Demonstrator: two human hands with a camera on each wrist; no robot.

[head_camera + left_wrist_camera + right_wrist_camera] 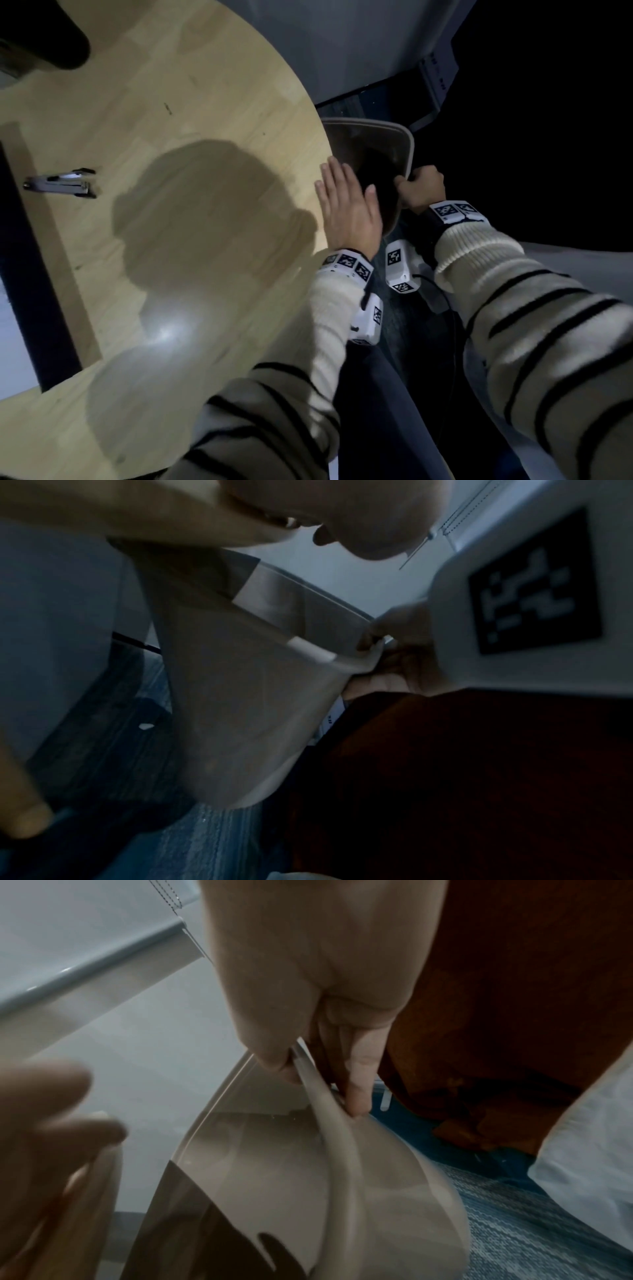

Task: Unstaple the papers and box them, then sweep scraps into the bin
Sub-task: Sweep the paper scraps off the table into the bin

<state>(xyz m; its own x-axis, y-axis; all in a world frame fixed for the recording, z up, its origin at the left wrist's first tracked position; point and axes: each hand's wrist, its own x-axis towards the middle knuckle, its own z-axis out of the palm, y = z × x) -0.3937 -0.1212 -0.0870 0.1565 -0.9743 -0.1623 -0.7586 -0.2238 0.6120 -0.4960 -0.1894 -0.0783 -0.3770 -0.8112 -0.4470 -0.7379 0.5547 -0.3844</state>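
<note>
Bin (406, 144) hangs against the bench (171, 102) edge, rim pinched in the right hand (423, 188) grip so scraps can drop in. Left hand (349, 209), flat with fingers straight, holds nothing and pushes over the edge.

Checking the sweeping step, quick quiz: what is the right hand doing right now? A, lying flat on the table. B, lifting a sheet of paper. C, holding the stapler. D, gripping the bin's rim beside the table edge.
D: the right hand curls thumb and fingers over the rim of the bin, held beside the table edge, as the right wrist view confirms.
</note>
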